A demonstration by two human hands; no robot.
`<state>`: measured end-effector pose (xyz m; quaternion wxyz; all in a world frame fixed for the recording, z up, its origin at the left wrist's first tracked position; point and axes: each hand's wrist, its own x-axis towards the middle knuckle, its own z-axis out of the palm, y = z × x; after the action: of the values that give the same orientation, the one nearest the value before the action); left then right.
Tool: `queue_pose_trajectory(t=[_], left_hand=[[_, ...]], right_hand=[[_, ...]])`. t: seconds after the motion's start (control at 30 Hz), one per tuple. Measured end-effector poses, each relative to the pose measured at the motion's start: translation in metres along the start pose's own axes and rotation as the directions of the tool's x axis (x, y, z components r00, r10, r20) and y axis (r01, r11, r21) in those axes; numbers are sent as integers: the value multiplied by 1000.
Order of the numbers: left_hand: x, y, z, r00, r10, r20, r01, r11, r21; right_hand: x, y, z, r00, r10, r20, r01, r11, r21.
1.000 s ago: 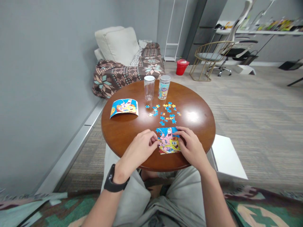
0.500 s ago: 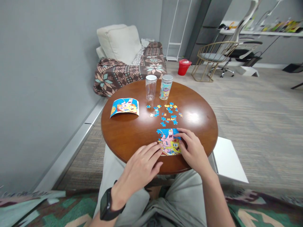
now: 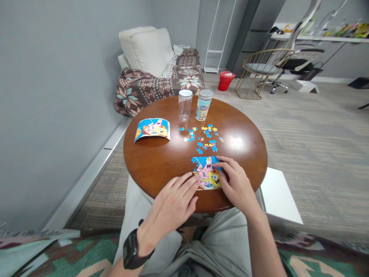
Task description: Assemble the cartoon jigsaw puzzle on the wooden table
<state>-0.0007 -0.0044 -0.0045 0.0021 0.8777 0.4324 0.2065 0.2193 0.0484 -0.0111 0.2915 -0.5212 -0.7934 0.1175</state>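
- One partly assembled SpongeBob jigsaw puzzle (image 3: pixel 206 174) is lying on the near side of the round wooden table (image 3: pixel 157 163), between the two hands.
- The left hand (image 3: pixel 175 202) is stretching its fingers, close together and nearly straight, onto the puzzle's lower left edge; whether a piece is hiding under the fingertips, I cannot tell.
- The right hand (image 3: pixel 236 184) is resting at the right edge, thumb and fingers curving moderately apart.
- A second ago the left fingers were curling inward at that left edge; now they are lying flatter, and the watch (image 3: pixel 133 250) is turning its face into view. The right hand is keeping its place.
- Loose jigsaw pieces (image 3: pixel 209 135), roughly two dozen, are scattering beyond the puzzle, some overlapping too closely for an exact count.
- Two lidded jars are standing upright behind them: a clear jar (image 3: pixel 185 108), its walls letting the table show through, and a cartoon-printed jar (image 3: pixel 203 110), its wrap hiding the contents.
- One curved picture sheet (image 3: pixel 152 128) is arching at the left.
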Motion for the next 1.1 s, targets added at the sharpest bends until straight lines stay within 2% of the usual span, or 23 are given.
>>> queue_pose_trajectory(t=[0.83,1.1], left_hand=[[0,2,-2,999,-31,32,31,999,6],[0,3,-4,998,-51,30,51,999,4]], right_hand=[[2,-3,-2,1000,20,-19,-19,998,53],[-1,3,3,1000,-8,-20,9,999,48]])
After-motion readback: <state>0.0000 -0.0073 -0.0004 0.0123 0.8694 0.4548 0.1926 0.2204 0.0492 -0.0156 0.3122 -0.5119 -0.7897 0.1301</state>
